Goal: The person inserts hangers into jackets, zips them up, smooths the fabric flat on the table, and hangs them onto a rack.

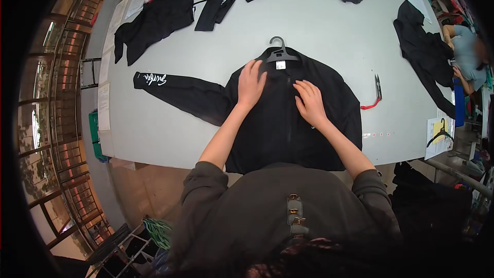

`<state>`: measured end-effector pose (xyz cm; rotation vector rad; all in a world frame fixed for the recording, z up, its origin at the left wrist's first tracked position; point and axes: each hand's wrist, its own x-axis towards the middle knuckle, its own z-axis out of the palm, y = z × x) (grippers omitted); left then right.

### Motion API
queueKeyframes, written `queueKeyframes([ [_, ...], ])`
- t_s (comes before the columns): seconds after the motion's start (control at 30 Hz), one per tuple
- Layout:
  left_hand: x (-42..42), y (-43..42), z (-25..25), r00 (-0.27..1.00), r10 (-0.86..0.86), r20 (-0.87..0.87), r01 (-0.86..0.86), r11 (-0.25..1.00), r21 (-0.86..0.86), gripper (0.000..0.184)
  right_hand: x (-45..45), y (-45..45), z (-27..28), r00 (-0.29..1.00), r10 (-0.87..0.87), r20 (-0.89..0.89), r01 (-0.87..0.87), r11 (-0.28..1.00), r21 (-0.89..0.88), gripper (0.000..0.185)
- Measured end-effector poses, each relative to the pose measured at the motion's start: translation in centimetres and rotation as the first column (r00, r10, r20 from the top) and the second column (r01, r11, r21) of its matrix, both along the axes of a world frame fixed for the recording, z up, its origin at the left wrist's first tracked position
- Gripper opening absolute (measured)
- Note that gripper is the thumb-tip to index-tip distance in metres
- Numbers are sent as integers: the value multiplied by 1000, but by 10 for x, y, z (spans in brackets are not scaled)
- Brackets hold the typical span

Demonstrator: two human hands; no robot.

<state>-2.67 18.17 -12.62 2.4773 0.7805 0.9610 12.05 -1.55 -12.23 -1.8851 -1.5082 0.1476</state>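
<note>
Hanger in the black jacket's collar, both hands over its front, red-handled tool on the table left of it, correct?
Side's wrong: the head view shows the red-handled tool right of the black jacket. Hanger, left hand and right hand check out.

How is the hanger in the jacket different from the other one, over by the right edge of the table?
The jacket's hanger is partly hidden inside the jacket, with its hook poking out above the collar; the loose hanger lies with both arms showing.
The jacket's hanger carries a garment, while the loose hanger rests on paper.
Both are dark with curved hooks.
</note>
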Motion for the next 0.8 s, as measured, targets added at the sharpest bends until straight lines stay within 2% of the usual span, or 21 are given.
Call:
queueKeyframes([
  [0.07,-47,-21,6,989,56,-137,-57,998,-3,46,-17,-37,16,994,3,107,3,998,-57,42],
  [0.13,-96,-53,11,972,2,-235,-25,995,-97,48,-22,-80,12,986,111,122,-82,972,-221,47],
  [0.2,-138,-68,2,865,-103,-491,21,985,-170,50,-15,-106,3,959,192,207,-107,926,-361,52],
  [0.23,-147,-66,1,855,-68,-514,86,996,11,49,-7,-104,5,953,206,223,-112,921,-373,53],
  [0.33,-131,-27,-7,882,-12,-471,16,1000,4,48,20,-65,0,934,198,297,-89,934,-345,54],
  [0.43,-83,58,-13,889,118,-442,-41,983,178,45,65,19,-22,919,103,381,-21,977,-212,50],
  [0.47,-63,80,-7,848,236,-475,-129,960,247,47,82,50,-31,916,37,400,30,987,-161,49],
  [0.53,-36,111,-8,796,446,-410,-307,880,362,54,101,102,-41,847,-137,513,235,963,-130,55],
  [0.6,-10,105,-2,784,505,-361,-432,862,267,54,91,126,-26,834,-295,467,359,932,-54,59],
  [0.63,-4,96,5,843,358,-403,-330,934,138,47,79,127,-15,870,-266,416,302,953,-23,58],
  [0.7,-10,52,12,962,-30,-271,39,999,27,34,54,107,4,923,-145,356,149,989,16,58],
  [0.73,-25,19,19,951,-209,-230,204,978,-45,34,37,85,10,937,-78,340,85,996,-8,58],
  [0.8,-76,-53,17,879,-350,-324,294,933,-209,40,11,25,11,956,70,284,-39,993,-114,61],
])
